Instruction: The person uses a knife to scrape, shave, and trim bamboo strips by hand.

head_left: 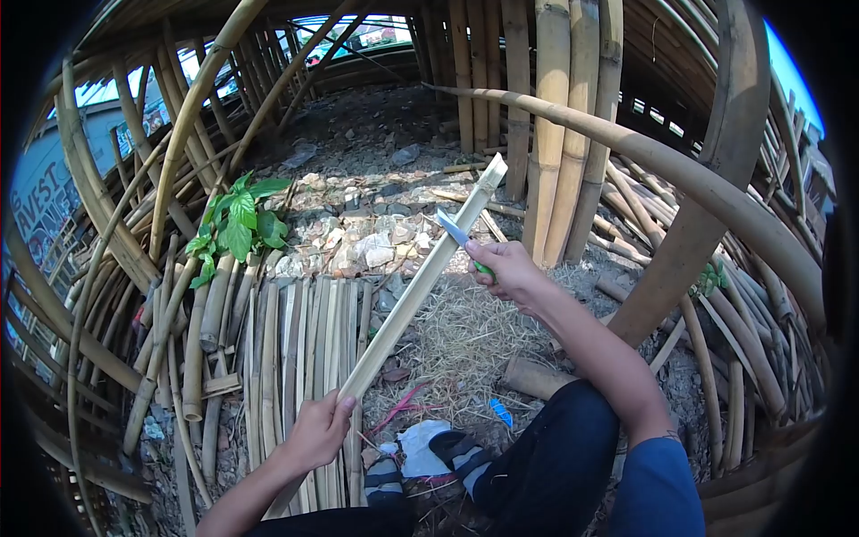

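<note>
The pale split bamboo strip (420, 285) is held at a slant above the ground before the seated person, its lower end gripped by the curled fingers of the left hand (318, 431). The right hand (506, 271), fingers wrapped round a green handle, holds a knife (455, 231) whose blade overlaps the strip's upper part; actual contact cannot be confirmed. Below lie straw-like shavings (461, 336), with a row of slats (307, 345) to the left.
</note>
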Demonstrator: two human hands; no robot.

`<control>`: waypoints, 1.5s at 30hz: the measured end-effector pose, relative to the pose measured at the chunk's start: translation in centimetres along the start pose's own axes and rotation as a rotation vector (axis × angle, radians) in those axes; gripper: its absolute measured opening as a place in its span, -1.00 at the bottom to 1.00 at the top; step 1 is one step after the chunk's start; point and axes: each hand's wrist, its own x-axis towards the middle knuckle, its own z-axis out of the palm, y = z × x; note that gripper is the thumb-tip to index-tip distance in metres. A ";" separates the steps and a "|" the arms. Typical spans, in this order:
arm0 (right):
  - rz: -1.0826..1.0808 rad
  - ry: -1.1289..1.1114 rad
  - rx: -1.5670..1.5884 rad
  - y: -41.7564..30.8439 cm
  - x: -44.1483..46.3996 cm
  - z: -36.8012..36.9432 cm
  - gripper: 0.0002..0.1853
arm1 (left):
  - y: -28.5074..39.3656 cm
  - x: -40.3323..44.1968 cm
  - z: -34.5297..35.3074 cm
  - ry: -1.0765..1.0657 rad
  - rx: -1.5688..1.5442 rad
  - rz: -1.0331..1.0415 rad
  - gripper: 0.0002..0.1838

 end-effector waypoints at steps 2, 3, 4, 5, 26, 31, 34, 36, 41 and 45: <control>0.013 -0.079 -0.053 0.3 -0.5 0.9 -0.56 | -0.4 0.4 0.1 -0.005 0.010 0.001 -0.62; 0.024 -0.124 -0.059 0.3 -1.1 1.9 -0.56 | -0.6 0.6 0.2 -0.003 -0.038 -0.003 -0.62; 0.023 -0.126 -0.061 0.8 -1.4 2.8 -0.56 | -0.7 0.7 0.2 0.002 -0.088 -0.009 -0.62; -0.016 -0.240 -0.123 1.4 -1.6 3.6 -0.56 | -0.3 0.6 0.1 0.004 -0.090 -0.011 -0.62; -0.094 -0.187 -0.139 -1.3 -2.5 3.3 -0.56 | 1.5 -0.2 -0.7 0.099 0.034 0.119 -0.61; -0.108 -0.157 -0.135 -0.5 -1.6 2.3 -0.57 | 1.4 0.0 -0.8 0.114 0.047 0.099 -0.60; -0.172 -0.133 -0.170 -1.0 -1.3 1.4 -0.57 | 1.0 -0.2 -0.8 0.134 0.073 0.112 -0.59; -0.141 -0.036 -0.192 -1.5 -1.2 0.3 -0.57 | 0.6 -0.3 -1.0 0.120 0.066 0.090 -0.59; -0.096 0.154 -0.109 -1.3 0.3 -3.0 -0.56 | 0.5 -1.1 -1.1 0.103 0.095 0.060 -0.58; -0.034 0.149 -0.013 0.0 0.0 -3.1 -0.56 | 0.4 -0.9 -1.4 0.082 0.160 0.043 -0.57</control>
